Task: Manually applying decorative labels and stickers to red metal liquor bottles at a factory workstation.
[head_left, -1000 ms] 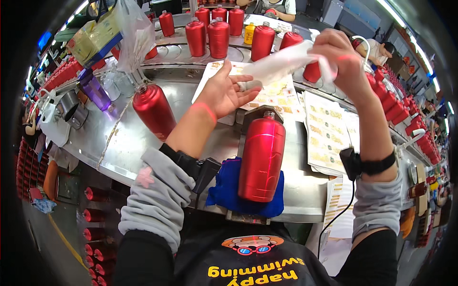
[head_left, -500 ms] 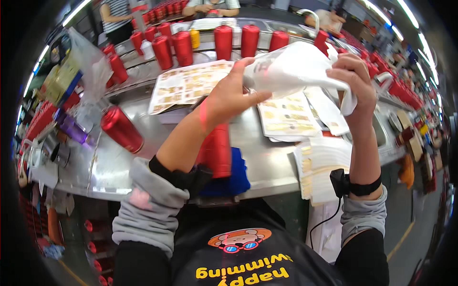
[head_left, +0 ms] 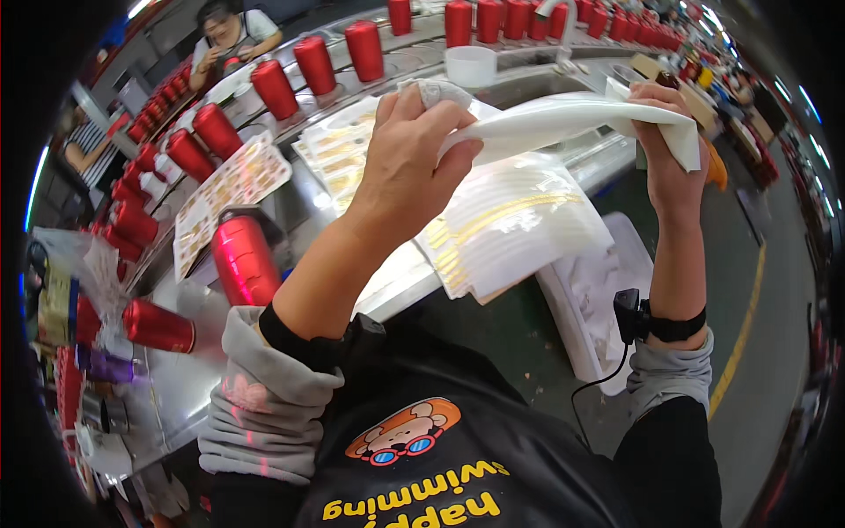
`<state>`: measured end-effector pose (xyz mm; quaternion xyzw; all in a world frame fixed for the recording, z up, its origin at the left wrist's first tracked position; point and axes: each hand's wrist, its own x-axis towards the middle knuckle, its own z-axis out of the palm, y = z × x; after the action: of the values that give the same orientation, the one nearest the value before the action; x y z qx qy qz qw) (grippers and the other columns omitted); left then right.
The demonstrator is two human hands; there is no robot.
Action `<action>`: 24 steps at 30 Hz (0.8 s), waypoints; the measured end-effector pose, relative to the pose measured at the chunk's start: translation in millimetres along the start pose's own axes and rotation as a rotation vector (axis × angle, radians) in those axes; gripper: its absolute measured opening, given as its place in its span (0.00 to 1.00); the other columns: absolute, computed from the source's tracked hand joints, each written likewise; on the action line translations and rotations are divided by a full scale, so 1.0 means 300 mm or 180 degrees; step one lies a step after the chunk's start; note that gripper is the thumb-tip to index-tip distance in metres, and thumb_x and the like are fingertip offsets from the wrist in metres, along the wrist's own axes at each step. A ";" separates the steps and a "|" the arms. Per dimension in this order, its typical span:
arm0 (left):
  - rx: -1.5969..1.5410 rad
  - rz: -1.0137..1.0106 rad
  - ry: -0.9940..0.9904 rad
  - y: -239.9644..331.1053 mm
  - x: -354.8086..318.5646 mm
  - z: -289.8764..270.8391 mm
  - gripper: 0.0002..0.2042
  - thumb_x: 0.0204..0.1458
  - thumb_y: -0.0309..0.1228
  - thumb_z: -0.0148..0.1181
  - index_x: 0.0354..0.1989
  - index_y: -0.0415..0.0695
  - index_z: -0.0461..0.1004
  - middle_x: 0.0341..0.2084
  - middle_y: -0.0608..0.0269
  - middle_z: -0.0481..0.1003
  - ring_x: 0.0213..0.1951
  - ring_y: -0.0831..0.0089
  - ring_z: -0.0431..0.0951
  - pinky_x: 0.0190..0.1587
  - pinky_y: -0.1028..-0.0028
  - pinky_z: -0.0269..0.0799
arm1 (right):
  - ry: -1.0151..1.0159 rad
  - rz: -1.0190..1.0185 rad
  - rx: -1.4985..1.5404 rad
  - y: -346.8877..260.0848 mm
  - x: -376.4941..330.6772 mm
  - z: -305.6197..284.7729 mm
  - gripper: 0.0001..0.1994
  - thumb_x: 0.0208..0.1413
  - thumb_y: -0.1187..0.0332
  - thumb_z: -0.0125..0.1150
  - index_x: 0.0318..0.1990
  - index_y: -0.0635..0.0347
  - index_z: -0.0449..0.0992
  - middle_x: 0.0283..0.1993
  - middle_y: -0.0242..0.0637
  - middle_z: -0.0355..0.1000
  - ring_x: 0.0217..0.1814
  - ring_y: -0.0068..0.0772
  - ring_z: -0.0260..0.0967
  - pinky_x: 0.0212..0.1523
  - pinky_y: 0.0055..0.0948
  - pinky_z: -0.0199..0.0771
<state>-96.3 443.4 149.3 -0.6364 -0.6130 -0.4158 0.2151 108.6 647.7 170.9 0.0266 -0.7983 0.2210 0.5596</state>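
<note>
A thin, glossy white sheet (head_left: 546,119) is stretched between my hands above the bench. My left hand (head_left: 409,163) pinches its left end between thumb and fingers. A crumpled whitish piece (head_left: 437,93) shows beyond the knuckles of that hand; whether it belongs to the sheet I cannot tell. My right hand (head_left: 673,163) is closed around the sheet's right end, where a flap hangs down over the hand. Below the sheet lies a stack of white sheets with gold markings (head_left: 510,224), partly covering other printed sheets (head_left: 339,145).
Red bottles (head_left: 314,66) stand in rows along the far side. One red bottle (head_left: 244,260) lies near my left forearm, another (head_left: 158,326) farther left. A white bowl (head_left: 472,66) sits by the faucet (head_left: 563,35). A white bin (head_left: 572,321) stands below the bench edge. A co-worker (head_left: 233,40) sits opposite.
My view has turned to the right. The bunched white sheet is now drawn out flatter between my hands, both still holding it.
</note>
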 end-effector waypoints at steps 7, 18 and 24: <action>-0.1392 -0.0388 -0.0283 0.102 -0.003 0.168 0.07 0.48 0.25 0.63 0.34 0.42 0.73 0.35 0.59 0.73 0.39 0.63 0.68 0.41 0.69 0.64 | 0.0986 0.1919 0.0243 0.016 -0.261 -0.249 0.11 0.55 0.77 0.62 0.45 0.59 0.77 0.42 0.28 0.73 0.42 0.19 0.67 0.41 0.20 0.68; -0.3918 -0.2596 -0.0420 0.094 -0.066 0.136 0.04 0.54 0.26 0.56 0.37 0.42 0.72 0.32 0.67 0.74 0.35 0.81 0.71 0.43 0.78 0.65 | 0.3722 0.4405 0.0130 0.442 -1.025 -0.837 0.16 0.56 0.65 0.62 0.48 0.62 0.69 0.37 0.41 0.69 0.35 0.39 0.69 0.24 0.42 0.74; -0.4395 -0.3289 -0.0463 0.076 -0.123 0.142 0.04 0.55 0.25 0.55 0.38 0.46 0.72 0.34 0.66 0.77 0.39 0.75 0.78 0.44 0.72 0.72 | 0.3426 0.5224 -0.1135 0.371 -1.252 -0.618 0.21 0.56 0.52 0.61 0.45 0.61 0.70 0.32 0.35 0.64 0.26 0.30 0.61 0.18 0.33 0.66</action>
<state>-59.4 451.1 101.6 -0.2913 -0.4479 -0.6990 -0.4753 379.7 742.0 -153.9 -0.7215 -0.2310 0.3988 0.5167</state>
